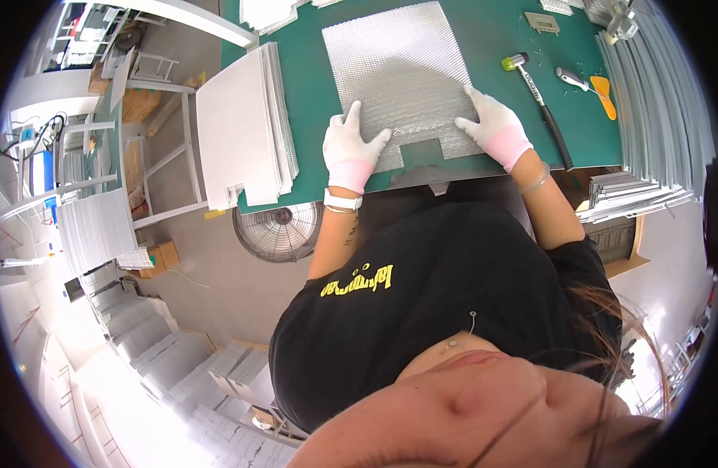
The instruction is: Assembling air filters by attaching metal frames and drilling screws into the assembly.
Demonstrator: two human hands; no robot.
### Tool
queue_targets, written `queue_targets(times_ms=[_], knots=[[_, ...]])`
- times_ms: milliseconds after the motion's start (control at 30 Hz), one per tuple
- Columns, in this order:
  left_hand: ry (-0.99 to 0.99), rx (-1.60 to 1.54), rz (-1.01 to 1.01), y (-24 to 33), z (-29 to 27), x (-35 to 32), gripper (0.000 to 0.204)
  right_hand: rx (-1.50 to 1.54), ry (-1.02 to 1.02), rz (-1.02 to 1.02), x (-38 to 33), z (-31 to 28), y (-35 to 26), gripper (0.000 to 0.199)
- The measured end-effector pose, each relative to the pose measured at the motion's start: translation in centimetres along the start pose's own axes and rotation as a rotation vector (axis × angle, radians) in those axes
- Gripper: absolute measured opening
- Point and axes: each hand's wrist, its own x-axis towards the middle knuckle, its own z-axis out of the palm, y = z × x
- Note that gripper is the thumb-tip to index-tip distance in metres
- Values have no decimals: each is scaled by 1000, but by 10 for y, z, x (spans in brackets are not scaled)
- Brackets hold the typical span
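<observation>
A silver mesh sheet (394,54) with a notch in its near edge lies on the green tabletop (312,78) in front of me. My left hand (351,148), in a white glove with a pink cuff, rests at the sheet's near left side with thumb and forefinger spread. On the opposite side, my right hand (495,129) in a matching glove touches the sheet's right edge, its thumb reaching inward over the mesh. Both hands look open, though some fingers are partly hidden.
White notched panels (246,129) are stacked at the left. To the right lie a mallet (534,93), a screwdriver (571,78), an orange scraper (603,95) and a small metal plate (541,23). Long panels (655,101) stand beyond. A round fan (277,232) sits below the table.
</observation>
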Motion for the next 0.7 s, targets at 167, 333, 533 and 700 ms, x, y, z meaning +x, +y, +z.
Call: queue_targets(times_ms=[167, 333, 533, 700], knots=[[-82, -34, -193, 10, -15, 2, 86, -126, 73, -175, 32, -25, 34, 48], [60, 88, 308, -21, -4, 24, 82, -361, 648, 105, 126, -115, 106, 33], [-197, 156, 257, -2, -15, -19, 74, -534, 99, 452, 193, -92, 162, 60], [347, -91, 447, 31, -26, -80, 50, -496, 283, 314, 194, -110, 221, 43]])
